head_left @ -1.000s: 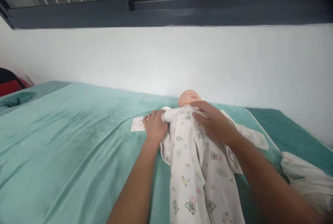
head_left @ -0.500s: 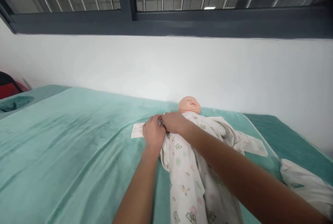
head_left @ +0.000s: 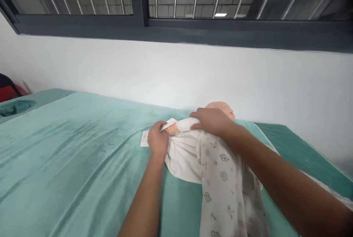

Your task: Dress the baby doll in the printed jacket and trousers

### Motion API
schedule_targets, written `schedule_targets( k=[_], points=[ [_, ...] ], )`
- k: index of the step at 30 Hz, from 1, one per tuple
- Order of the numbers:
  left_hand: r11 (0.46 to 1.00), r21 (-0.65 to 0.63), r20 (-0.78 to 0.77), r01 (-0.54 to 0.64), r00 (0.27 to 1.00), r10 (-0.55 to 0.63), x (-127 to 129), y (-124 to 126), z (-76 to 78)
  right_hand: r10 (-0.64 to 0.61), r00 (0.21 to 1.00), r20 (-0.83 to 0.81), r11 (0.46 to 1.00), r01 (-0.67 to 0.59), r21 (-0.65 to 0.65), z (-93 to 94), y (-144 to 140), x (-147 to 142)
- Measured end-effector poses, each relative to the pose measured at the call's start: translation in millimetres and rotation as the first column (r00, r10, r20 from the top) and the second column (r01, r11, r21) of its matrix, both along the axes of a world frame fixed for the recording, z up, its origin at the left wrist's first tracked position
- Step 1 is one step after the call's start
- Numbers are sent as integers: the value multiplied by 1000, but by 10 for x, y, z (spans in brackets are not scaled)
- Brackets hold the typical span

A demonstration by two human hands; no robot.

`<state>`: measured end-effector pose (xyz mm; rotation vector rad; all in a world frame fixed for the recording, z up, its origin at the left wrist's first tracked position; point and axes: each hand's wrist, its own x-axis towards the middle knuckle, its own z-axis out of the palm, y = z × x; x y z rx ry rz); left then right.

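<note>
A baby doll (head_left: 219,105) lies on its back on the green sheet, its head near the wall and partly behind my right hand. It wears a white garment (head_left: 224,176) with small printed animals. My left hand (head_left: 158,139) is closed on the white sleeve (head_left: 168,122) by the doll's forearm (head_left: 172,129), where bare skin shows. A flat white cuff end (head_left: 144,139) sticks out to the left of that hand. My right hand (head_left: 212,121) grips the doll's white-covered upper arm (head_left: 187,124) between thumb and fingers, close to the shoulder.
The green sheet (head_left: 82,148) covers the bed up to a white wall (head_left: 138,71). Above is a dark window frame (head_left: 176,35) with metal bars behind it. A red and black item (head_left: 8,88) stands at the far left. White cloth (head_left: 328,189) lies at the right edge.
My hands have moved apart, the right one going right to the doll's upper arm. The doll has shifted right and its head is turned more to the right. Its forearm now shows.
</note>
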<state>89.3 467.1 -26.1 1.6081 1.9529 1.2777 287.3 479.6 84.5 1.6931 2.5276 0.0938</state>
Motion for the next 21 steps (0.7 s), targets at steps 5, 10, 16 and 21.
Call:
schedule_targets(
  k=[5, 10, 16, 21],
  points=[
    [995, -101, -181, 12, 983, -30, -9, 26, -46, -58, 997, -50, 997, 60, 41, 0, -56, 96],
    [999, 24, -436, 39, 900, -25, 33, -5, -12, 20, 1000, -9, 1000, -20, 10, -186, -18, -199],
    [955, -100, -604, 279, 746, -281, 99, 23, -69, 2, 991, -132, 997, -13, -79, -311, 56, -353],
    [968, -91, -642, 234, 729, -237, 113, 74, -143, -116, 780, -616, 984, 176, 38, -362, -211, 209]
  ],
)
